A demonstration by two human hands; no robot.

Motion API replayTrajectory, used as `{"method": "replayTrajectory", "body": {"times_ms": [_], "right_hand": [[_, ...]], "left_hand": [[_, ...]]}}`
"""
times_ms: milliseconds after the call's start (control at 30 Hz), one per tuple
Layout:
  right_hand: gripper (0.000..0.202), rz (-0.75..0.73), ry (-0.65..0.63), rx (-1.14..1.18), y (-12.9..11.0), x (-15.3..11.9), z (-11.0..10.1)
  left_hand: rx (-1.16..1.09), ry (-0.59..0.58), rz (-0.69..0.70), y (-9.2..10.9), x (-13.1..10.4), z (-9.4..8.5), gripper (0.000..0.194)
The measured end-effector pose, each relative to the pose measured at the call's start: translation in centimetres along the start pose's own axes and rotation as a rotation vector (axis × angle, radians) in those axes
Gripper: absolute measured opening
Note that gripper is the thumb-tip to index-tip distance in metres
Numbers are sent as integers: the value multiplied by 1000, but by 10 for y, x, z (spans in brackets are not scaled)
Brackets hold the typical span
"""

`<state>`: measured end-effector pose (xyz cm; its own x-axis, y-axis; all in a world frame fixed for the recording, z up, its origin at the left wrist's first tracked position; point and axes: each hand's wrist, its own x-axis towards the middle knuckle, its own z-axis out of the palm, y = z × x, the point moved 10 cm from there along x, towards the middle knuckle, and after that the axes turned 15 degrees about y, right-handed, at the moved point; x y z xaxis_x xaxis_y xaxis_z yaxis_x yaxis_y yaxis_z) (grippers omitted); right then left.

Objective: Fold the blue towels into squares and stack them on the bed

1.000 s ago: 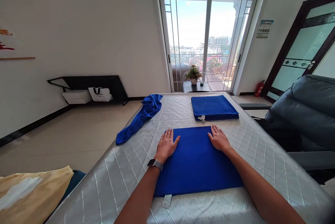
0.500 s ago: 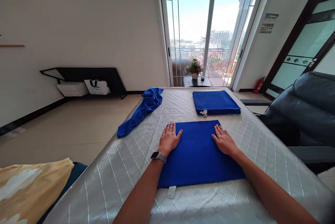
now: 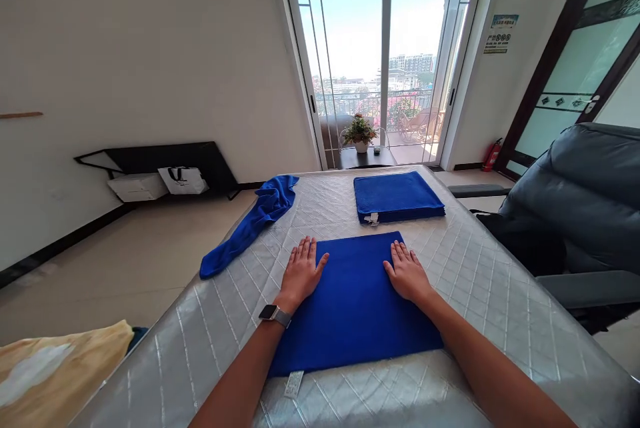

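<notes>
A flat blue cloth point(image 3: 357, 308), roughly rectangular, lies in front of me on the silver quilted mattress point(image 3: 200, 341). A white label point(image 3: 293, 384) sticks out from its near edge. My left hand point(image 3: 302, 271), with a watch point(image 3: 275, 313) on the wrist, rests palm down on the cloth's left side near the far corner. On the far right part lies my right hand point(image 3: 407, 271), also palm down. Both hands have their fingers stretched out. Beyond the cloth sits a neat stack of folded blue cloths point(image 3: 399, 195) with white labels at its near edge.
A crumpled blue cloth point(image 3: 250, 225) lies along the mattress's left edge. At the right stands a dark armchair point(image 3: 595, 195). A yellow patterned fabric point(image 3: 65, 368) is at the lower left. A potted plant point(image 3: 359, 133) stands on a small table by the sliding glass door.
My view has turned slightly, so most things appear shifted left. Both hands stay flat on the blue cloth in about the same places.
</notes>
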<state>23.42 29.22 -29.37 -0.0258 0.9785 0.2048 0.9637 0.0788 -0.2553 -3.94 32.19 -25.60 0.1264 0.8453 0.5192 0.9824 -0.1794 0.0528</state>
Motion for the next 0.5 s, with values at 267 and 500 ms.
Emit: {"method": "replayTrajectory", "body": {"times_ms": [267, 500], "right_hand": [[69, -42, 49, 1, 0, 1, 0], [70, -14, 50, 24, 0, 0, -3]], "left_hand": [[-305, -67, 404, 180, -19, -5, 63], [-242, -143, 312, 164, -23, 15, 67]]}}
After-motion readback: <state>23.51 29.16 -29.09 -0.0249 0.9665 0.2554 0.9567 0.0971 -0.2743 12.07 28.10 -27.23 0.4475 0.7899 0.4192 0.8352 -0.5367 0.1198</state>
